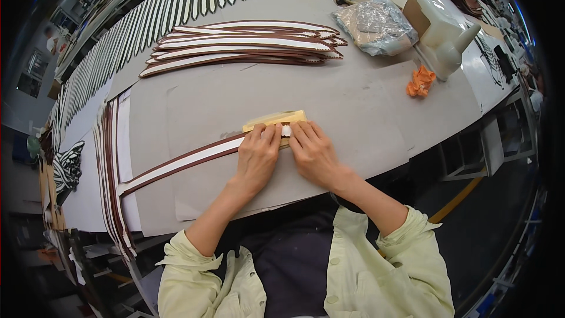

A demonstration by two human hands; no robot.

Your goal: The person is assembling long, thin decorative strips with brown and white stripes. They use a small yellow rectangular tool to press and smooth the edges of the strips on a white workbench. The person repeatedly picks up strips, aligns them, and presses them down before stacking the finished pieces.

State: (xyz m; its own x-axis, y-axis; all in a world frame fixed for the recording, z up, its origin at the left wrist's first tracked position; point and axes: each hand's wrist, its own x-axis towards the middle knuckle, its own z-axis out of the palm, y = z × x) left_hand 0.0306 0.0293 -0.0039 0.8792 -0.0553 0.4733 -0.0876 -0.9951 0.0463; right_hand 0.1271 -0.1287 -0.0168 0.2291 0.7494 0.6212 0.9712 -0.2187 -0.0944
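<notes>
A long white strip with brown edges [182, 165] runs across the table from the left, with its jagged end over a yellow block [273, 119]. My left hand [259, 156] has its fingers curled down over the strip close to that end. Just to the right, my right hand [315, 153] is closed too, its fingertips at the strip's white end and the block's right part. A small piece of white shows between the two hands. My fingers hide how the strip's underside meets the block.
Brown-and-white strips [241, 47] lie stacked beyond my hands; more hang over the table's left edge [112, 171]. Dark-edged white strips [147, 29] line the far side. At the right are a plastic bag [376, 26], a cream container [441, 41] and a crumpled orange piece [421, 81].
</notes>
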